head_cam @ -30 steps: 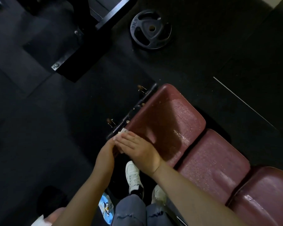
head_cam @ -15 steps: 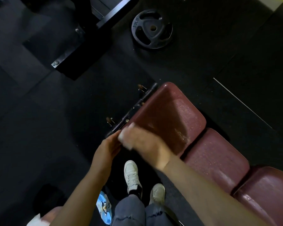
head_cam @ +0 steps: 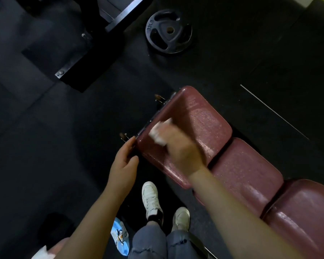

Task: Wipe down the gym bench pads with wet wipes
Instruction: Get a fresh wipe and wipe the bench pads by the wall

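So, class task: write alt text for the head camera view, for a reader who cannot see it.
A person's right hand, blurred, presses a white wet wipe on the end maroon bench pad while the left hand rests at its corner. A weight plate lies on the dark floor.

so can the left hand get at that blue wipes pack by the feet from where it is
Probably yes. The left hand holds nothing, only resting at the corner of the end pad, and the blue pack lies below that forearm beside the left shoe, nothing between.
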Demonstrator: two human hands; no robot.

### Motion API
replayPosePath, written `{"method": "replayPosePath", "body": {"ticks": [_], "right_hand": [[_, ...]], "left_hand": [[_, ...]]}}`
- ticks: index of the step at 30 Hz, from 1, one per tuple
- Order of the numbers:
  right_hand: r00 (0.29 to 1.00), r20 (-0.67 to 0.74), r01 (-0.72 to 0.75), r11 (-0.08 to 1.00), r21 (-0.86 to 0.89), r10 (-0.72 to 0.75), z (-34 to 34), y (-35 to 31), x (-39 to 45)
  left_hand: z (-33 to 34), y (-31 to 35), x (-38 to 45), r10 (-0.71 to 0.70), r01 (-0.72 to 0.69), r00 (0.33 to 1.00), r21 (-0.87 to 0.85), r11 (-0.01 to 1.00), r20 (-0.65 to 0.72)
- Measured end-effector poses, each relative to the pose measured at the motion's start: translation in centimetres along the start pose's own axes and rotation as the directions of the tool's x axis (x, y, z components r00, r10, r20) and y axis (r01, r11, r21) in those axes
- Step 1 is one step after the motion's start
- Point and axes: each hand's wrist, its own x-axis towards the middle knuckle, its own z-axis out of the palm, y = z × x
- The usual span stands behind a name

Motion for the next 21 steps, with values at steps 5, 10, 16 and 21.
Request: {"method": "replayPosePath", "body": {"ticks": [5, 10, 16, 21], "right_hand": [[0.864, 0.34, 0.421, 0.903, -0.081, -0.372, -2.5, 3.0, -1.5], [0.887, -0.195, -0.459, 0.843, -0.281, 0.418, -4.8, 10.1, 1.7], [0.996, 0.077, 0.053, 0.995, -0.079, -0.047, 0.4, 0.0, -5.1], [0.953, 0.203, 0.259, 0.953, -0.16, -0.225, -1.6, 3.0, -4.4]], "left_hand": [[-0.3, 0.4, 0.1, 0.102, -0.114, 0.993, 0.232, 0.966, 0.063], [-0.1, 0.1, 0.0, 0.19, -0.2, 0.98, 0.382, 0.902, 0.066], [0.7, -0.4, -0.6, 0.236, -0.241, 0.969, 0.49, 0.837, 0.075], [0.6, -0.6, -0.7, 0.32, -0.318, 0.941, 0.616, 0.72, 0.112]]}}
